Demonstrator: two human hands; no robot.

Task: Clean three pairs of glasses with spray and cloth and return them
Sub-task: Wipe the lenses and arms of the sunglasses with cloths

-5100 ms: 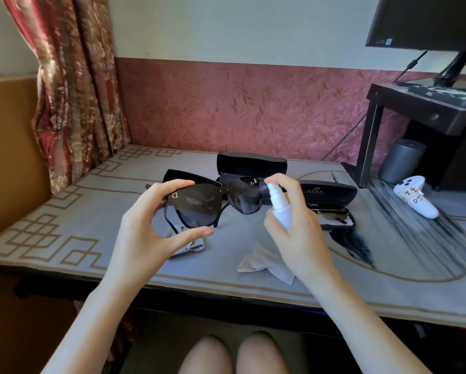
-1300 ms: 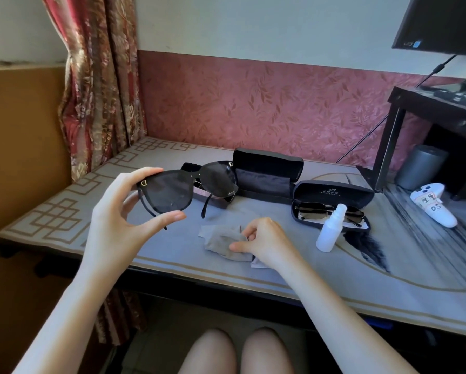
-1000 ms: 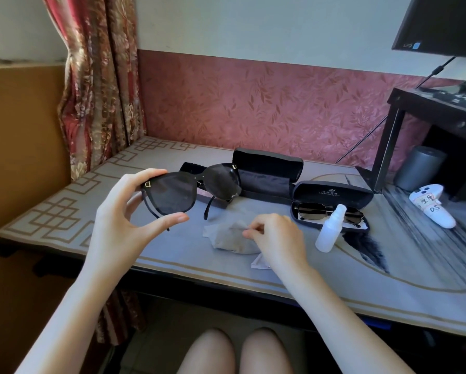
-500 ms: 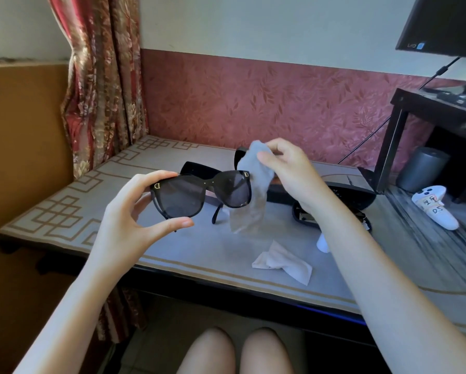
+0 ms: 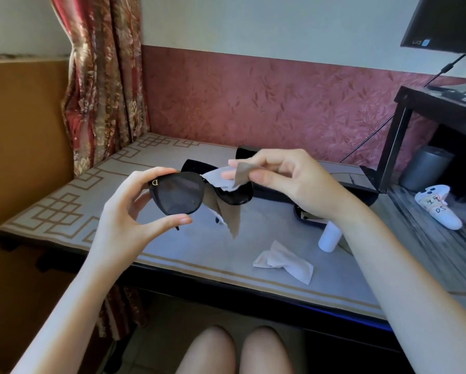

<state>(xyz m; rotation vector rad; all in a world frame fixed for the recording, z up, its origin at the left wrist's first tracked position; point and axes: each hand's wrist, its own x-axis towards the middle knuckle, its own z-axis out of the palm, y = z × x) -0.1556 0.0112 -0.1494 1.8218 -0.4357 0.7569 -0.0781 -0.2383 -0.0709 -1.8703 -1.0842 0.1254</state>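
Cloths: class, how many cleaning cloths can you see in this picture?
2. One grey cloth hangs from the right hand, pinched at the sunglasses. One white cloth lies crumpled on the table near its front edge. More may be hidden from view.

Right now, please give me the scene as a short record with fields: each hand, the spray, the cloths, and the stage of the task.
left hand: holds the black sunglasses by one lens rim, above the table
right hand: pinches the grey cloth at the other lens
spray bottle: upright on the table, partly hidden behind the right forearm
white cloth: crumpled, lying near the front edge
stage: cloth at the lens; sunglasses not yet put back
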